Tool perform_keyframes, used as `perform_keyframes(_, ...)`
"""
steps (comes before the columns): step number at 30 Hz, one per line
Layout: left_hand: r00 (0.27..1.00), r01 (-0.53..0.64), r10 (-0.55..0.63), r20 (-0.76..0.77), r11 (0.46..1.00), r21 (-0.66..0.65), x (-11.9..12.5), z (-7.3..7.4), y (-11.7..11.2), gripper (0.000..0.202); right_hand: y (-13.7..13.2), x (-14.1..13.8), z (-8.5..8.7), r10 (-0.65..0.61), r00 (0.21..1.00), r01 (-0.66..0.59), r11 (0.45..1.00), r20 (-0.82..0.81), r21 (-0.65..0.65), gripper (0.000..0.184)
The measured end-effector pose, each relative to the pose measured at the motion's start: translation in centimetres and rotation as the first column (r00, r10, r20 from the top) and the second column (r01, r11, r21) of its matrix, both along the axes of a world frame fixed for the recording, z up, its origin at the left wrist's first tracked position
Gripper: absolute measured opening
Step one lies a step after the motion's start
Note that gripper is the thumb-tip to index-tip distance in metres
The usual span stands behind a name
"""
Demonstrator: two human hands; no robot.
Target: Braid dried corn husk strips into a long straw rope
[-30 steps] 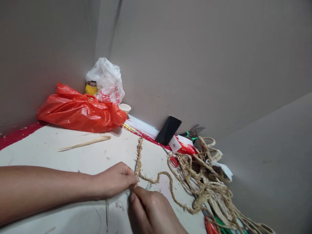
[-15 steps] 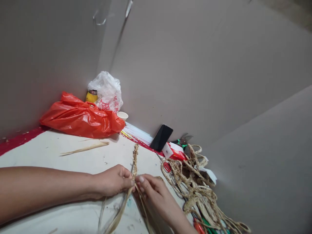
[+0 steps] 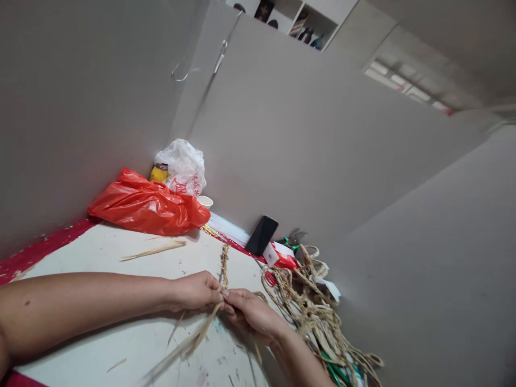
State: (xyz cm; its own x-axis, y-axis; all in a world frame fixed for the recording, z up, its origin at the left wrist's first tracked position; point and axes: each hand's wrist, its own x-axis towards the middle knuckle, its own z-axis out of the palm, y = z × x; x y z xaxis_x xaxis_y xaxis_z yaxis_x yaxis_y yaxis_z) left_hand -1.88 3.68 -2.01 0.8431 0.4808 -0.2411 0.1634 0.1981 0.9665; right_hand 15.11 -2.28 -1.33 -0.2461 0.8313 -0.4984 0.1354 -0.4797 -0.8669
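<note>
The person's left hand holds the thin, tan, rough braided fibre cord pinched near its lower end, and the cord runs away from the fingertips across the worn white tabletop. The right hand is closed narrow at the same spot, its fingertips touching the left's, on the pale, flat, straw-like strands; exactly which strand it has is hidden.

A second ago the right hand sat lower, knuckles up, and the cord's wavy length toward the tangled heap of tan fibre rope lay in plain sight. Now the right hand lies across most of that stretch. Half a second ago the strands hung more steeply below the hands; they now trail out to the lower left, blurred at the ends.

The view has tilted up, bringing in a white cubby shelf at the top. The crumpled red-orange plastic bag, the black-screened phone and a loose pale straw-like strip lie as before.
</note>
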Motion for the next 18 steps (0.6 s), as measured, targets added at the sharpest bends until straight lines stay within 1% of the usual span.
perform_keyframes(3, 0.998, 0.034, -0.035, -0.049, 0.999, -0.006, -0.2, 0.3, 0.5, 0.021, -0.1, -0.5, -0.4, -0.039, 0.99, 0.035, 0.999, -0.135, -0.032, 0.037)
perform_keyframes(6, 0.991, 0.101, -0.104, -0.085, 0.994, -0.04, -0.4, 0.6, 1.1, 0.02, -0.3, -0.8, -1.1, -0.084, 0.981, 0.087, 0.996, -0.177, 0.01, 0.038)
perform_keyframes(9, 0.983, 0.156, -0.154, -0.096, 0.988, 0.015, -0.6, 0.8, 1.6, 0.021, -0.6, -0.8, -1.5, -0.107, 0.973, 0.116, 0.993, -0.205, 0.033, 0.036)
perform_keyframes(12, 0.972, 0.21, -0.198, -0.127, 0.974, 0.089, -0.9, 1.3, 2.2, 0.025, -0.7, -0.6, -1.7, -0.107, 0.967, 0.115, 0.993, -0.233, 0.023, 0.034)
perform_keyframes(15, 0.94, 0.301, -0.269, -0.21, 0.943, 0.14, -1.4, 2.6, 3.3, 0.024, -0.6, -0.1, -1.8, -0.097, 0.961, 0.103, 0.995, -0.26, 0.008, 0.037)
perform_keyframes(18, 0.882, 0.409, -0.309, -0.355, 0.877, 0.252, -2.4, 4.4, 5.1, 0.02, -0.6, 0.5, -1.8, -0.08, 0.95, 0.082, 0.997, -0.302, -0.004, 0.039)
